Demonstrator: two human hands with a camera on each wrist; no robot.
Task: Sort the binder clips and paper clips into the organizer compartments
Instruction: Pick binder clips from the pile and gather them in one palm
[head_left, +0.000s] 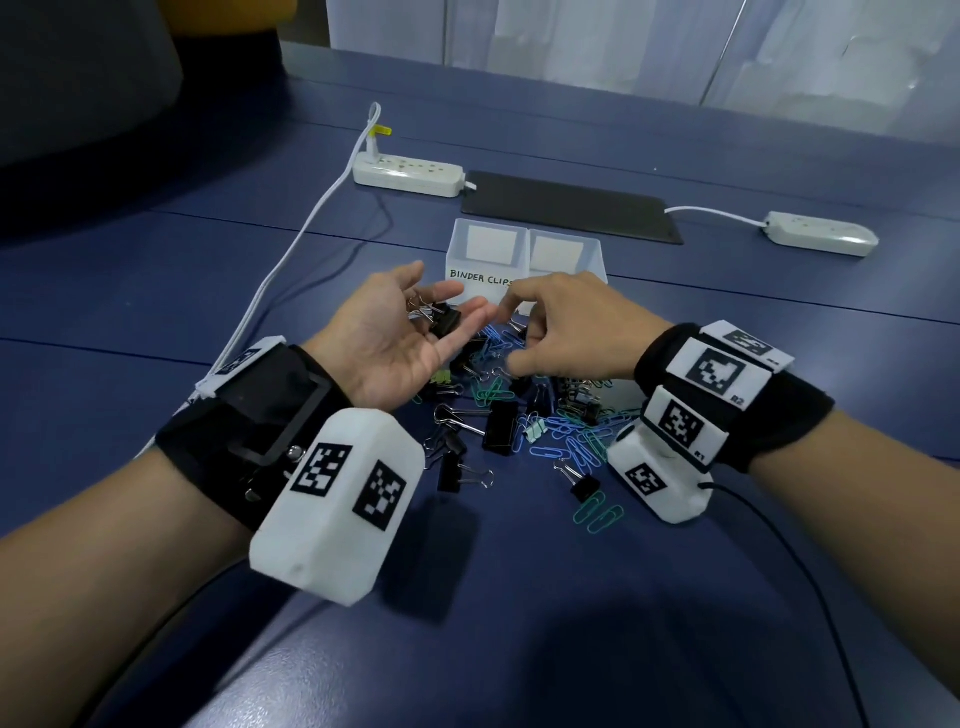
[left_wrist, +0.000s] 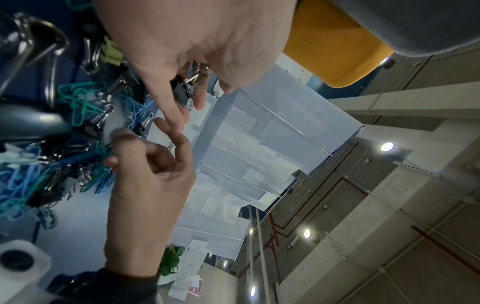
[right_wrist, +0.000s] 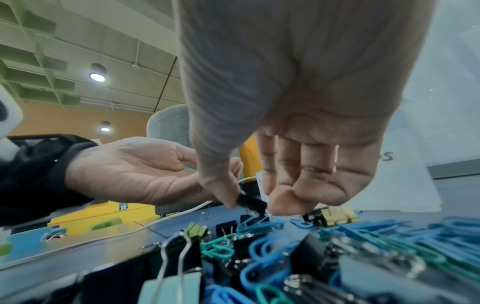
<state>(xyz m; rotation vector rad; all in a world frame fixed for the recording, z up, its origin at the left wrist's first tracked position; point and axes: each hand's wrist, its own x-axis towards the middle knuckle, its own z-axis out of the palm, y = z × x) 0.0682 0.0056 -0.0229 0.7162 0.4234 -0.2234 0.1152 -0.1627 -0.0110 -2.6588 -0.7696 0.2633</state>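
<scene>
A mixed pile of black binder clips and blue and green paper clips (head_left: 524, 421) lies on the blue table in front of the organizer (head_left: 595, 247), two translucent white bins side by side. The left bin (head_left: 460, 244) is labelled "BINDER CLIPS". My left hand (head_left: 441, 299) is palm up just left of the pile, fingers relaxed, with several black binder clips (head_left: 441, 318) lying on them. My right hand (head_left: 519, 358) hovers over the pile's far side. Its thumb and a fingertip pinch a small black binder clip (right_wrist: 250, 202) just above the heap.
Behind the organizer lie a black pad (head_left: 569, 213) and two white power strips (head_left: 408, 174) (head_left: 821, 232). A white cable (head_left: 291, 249) runs down the left of the table. A thin black cable (head_left: 769, 525) trails from my right wrist.
</scene>
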